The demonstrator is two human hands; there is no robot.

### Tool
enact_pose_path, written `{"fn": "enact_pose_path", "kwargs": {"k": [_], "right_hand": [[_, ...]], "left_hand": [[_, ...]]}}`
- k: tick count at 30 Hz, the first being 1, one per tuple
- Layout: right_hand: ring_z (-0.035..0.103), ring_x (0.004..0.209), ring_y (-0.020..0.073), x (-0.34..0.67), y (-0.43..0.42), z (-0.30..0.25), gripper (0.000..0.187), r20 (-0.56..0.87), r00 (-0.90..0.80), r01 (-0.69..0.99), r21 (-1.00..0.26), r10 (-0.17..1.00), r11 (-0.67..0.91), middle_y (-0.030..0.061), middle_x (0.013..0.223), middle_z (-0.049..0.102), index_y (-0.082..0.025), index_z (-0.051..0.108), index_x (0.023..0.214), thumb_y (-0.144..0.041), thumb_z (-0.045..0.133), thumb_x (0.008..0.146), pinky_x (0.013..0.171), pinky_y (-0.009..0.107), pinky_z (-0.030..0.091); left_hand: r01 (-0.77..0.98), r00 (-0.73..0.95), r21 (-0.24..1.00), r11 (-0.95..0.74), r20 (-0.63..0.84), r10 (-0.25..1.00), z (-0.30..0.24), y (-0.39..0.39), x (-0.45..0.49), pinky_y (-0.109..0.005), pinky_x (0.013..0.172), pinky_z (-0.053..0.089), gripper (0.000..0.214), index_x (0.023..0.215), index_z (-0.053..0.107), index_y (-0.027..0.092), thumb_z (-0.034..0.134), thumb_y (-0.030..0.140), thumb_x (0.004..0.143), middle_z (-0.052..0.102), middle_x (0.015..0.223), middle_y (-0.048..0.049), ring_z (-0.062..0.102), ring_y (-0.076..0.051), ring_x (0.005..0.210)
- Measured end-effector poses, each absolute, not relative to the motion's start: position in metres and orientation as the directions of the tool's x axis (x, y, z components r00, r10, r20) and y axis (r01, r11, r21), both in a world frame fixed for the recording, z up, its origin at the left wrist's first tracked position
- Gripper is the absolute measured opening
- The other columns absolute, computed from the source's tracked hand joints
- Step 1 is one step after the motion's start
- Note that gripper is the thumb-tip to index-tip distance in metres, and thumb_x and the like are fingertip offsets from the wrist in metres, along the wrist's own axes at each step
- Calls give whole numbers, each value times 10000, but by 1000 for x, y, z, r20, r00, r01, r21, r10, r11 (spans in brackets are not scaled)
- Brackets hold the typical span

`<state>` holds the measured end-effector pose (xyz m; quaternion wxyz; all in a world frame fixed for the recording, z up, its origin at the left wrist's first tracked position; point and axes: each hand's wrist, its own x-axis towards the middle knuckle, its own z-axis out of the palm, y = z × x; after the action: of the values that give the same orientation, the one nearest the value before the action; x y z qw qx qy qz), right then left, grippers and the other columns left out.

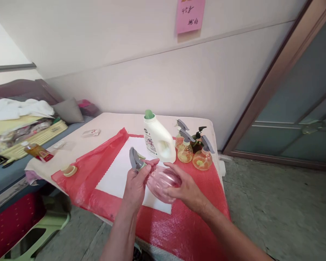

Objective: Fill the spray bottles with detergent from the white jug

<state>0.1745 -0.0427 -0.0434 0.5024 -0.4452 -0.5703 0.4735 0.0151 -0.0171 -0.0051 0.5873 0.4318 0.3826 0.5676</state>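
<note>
Between my hands, above the table, is a clear pink spray bottle (163, 183) tilted to the left. My left hand (137, 183) is closed round its neck, just below the grey trigger head (136, 159). The fingers of my right hand (186, 186) curl round the bottle's rounded body. Behind it stands a large white jug (159, 139) with a handle and a green spout or cap (149, 115) at its mouth. A white sheet (116, 170) lies beneath, on red plastic (184, 224).
To the right of the jug stand several spray bottles with orange-yellow liquid (202, 160) and a dark pump bottle (197, 143). A round cap (69, 170) lies on the left of the red plastic. A bottle of amber liquid (38, 151) lies at the table's left edge.
</note>
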Motion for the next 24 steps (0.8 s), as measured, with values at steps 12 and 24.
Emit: {"fn": "enact_pose_path", "kwargs": {"k": [12, 24], "right_hand": [[514, 1111, 234, 148, -57, -58, 916, 129, -105, -177, -978, 986, 109, 60, 1291, 471, -294, 348, 1292, -299, 852, 527, 896, 362, 464], [613, 675, 158, 145, -56, -54, 692, -189, -353, -576, -728, 917, -372, 82, 984, 637, -227, 493, 1222, -776, 353, 824, 494, 252, 463]], "left_hand": [[-459, -212, 885, -81, -21, 977, -2, -7, 8, -327, 789, 482, 226, 763, 637, 139, 696, 355, 732, 724, 803, -94, 682, -215, 821], [-504, -229, 862, -55, -72, 971, -4, -10, 13, -304, 718, 493, 202, 695, 623, 154, 663, 349, 729, 716, 734, -68, 674, -190, 713]]}}
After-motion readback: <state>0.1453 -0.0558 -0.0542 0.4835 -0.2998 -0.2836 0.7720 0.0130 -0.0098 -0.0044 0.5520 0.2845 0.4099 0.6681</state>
